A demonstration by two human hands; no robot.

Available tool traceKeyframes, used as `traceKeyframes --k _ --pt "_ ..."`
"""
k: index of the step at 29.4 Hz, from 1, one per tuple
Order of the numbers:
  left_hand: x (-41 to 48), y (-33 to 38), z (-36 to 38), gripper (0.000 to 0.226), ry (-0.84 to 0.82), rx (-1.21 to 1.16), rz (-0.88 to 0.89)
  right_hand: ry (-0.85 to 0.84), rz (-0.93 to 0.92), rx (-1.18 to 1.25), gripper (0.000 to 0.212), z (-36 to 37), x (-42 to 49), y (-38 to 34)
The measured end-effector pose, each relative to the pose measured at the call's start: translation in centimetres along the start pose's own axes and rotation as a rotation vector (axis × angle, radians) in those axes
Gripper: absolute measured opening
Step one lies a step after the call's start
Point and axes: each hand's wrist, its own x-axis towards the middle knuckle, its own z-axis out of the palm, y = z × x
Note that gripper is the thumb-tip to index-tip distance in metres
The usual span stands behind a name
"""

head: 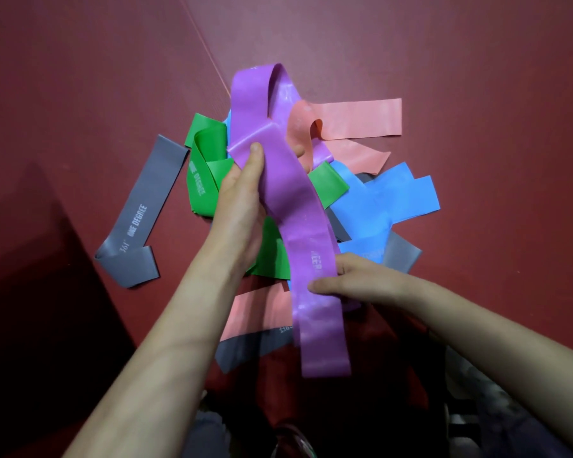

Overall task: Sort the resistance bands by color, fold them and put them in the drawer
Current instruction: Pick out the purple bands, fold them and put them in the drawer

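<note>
A long purple band (291, 206) is lifted above a mixed heap of bands on the dark red floor. My left hand (242, 206) grips its upper part, thumb on top. My right hand (351, 279) pinches it lower down, near its white print. Its free end hangs toward me. Under it lie green bands (205, 180), blue bands (384, 206), pink bands (354, 117) and grey bands (143, 213). One grey band lies apart at the left. No drawer is in view.
The dark red floor (80, 94) spreads on all sides of the heap. A darker shadow covers its lower left. A thin seam line (205, 47) runs diagonally at the top. More pink (258, 312) and grey band ends lie between my forearms.
</note>
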Motion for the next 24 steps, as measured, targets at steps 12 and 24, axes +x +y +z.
traceKeyframes --k 12,24 --pt "-0.6 0.8 0.8 0.051 0.182 0.137 0.097 0.282 -0.059 -0.151 0.034 0.1 0.6 1.2" --pt "-0.2 -0.9 -0.9 0.027 0.283 0.213 0.073 0.481 -0.052 -0.63 0.016 -3.8 0.3 -6.3"
